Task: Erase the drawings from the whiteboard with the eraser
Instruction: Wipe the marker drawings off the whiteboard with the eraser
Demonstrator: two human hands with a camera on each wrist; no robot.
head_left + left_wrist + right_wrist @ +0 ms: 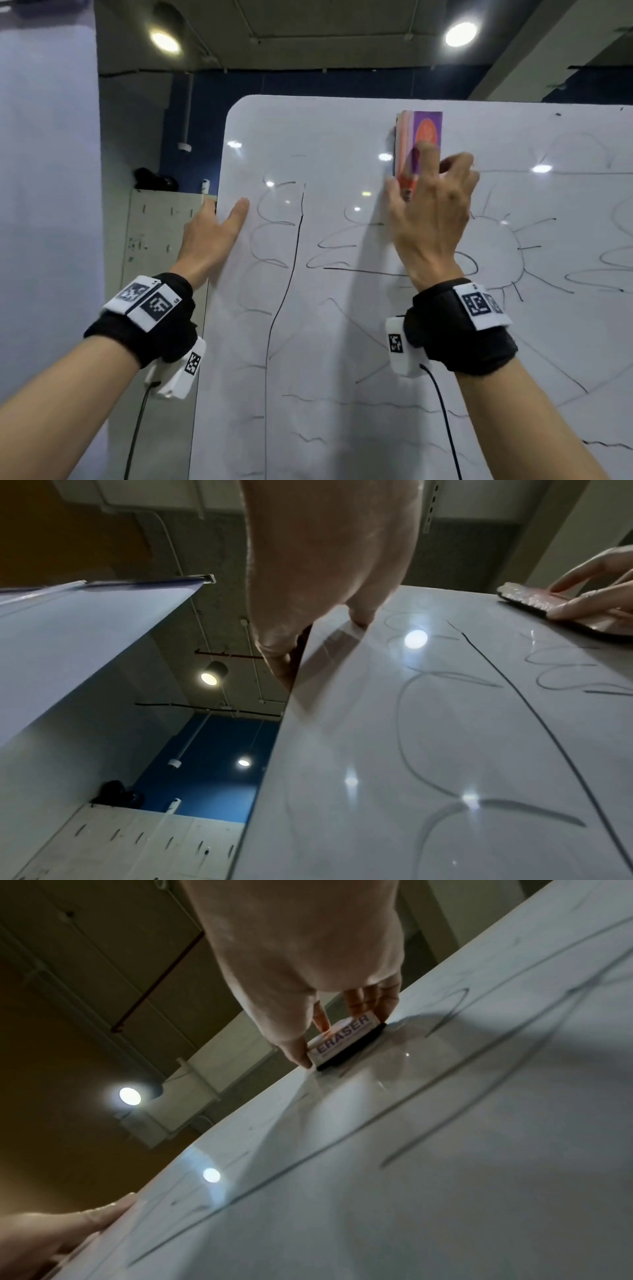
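Note:
A white whiteboard [342, 342] stands upright, covered with thin black line drawings: a sun [493, 246], clouds, a long vertical line [294, 246]. My right hand [431, 205] grips a purple and orange eraser [423, 133] near the board's top and presses its dark felt face flat against the surface; the right wrist view shows the eraser [346, 1039] pinched between thumb and fingers. My left hand [219, 226] grips the board's left edge, thumb on the front face and fingers behind it. The same left hand [308, 615] straddles that edge in the left wrist view.
A pale perforated cabinet [161, 233] stands behind the board's left edge with a dark object [154, 180] on top. A blue wall and ceiling lamps [460, 34] lie beyond. A grey panel [44, 205] fills the far left.

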